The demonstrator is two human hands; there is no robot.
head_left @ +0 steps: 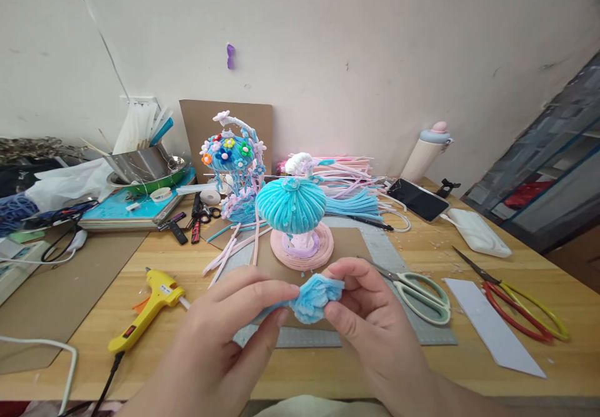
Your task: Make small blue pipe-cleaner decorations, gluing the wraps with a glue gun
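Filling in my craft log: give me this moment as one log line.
left hand: pinching blue chenille flower | right hand: pinching same flower | behind: blue mushroom model | glue gun: left, untouched

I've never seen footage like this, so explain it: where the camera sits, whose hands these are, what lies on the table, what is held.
No machine here: a person works with bare hands, and one camera worn on their head looks down at them. The left hand and right hand pinch a small blue fluffy ball between their fingertips. On the wooden table lie a yellow glue gun, green scissors, red scissors and a phone. Just behind the hands stands a blue fluffy model on a pink base.
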